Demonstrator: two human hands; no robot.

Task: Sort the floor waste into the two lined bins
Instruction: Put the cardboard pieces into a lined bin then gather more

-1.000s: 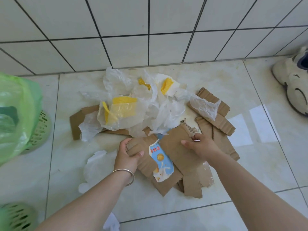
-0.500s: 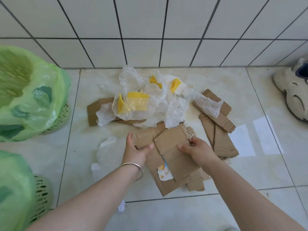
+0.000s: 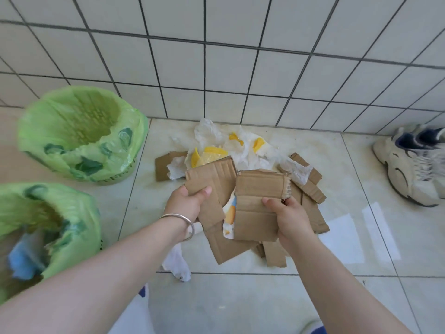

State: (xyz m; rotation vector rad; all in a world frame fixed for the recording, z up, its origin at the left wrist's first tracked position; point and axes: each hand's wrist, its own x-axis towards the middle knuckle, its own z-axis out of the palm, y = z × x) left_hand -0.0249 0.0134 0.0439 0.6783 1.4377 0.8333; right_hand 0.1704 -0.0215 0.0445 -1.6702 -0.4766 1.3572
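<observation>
A stack of brown cardboard pieces (image 3: 255, 208) with a printed paper scrap between them is lifted off the floor. My left hand (image 3: 185, 201) grips its left side, thumb on top. My right hand (image 3: 289, 215) grips its right side. More cardboard strips (image 3: 310, 186) and crumpled white and yellow plastic wrappers (image 3: 231, 145) lie on the floor beyond. Two bins with green liners stand at the left: the far bin (image 3: 79, 133) looks hollow, the near bin (image 3: 41, 227) holds something blue.
A tiled wall (image 3: 216, 56) closes the back. A white sports shoe (image 3: 414, 165) lies at the right. A crumpled white tissue (image 3: 178, 263) sits on the floor below the cardboard. Another cardboard piece (image 3: 161, 167) lies left of the wrappers.
Both hands gathered the cardboard pieces and raised them off the floor. The view swung left, bringing both green bins fully into sight.
</observation>
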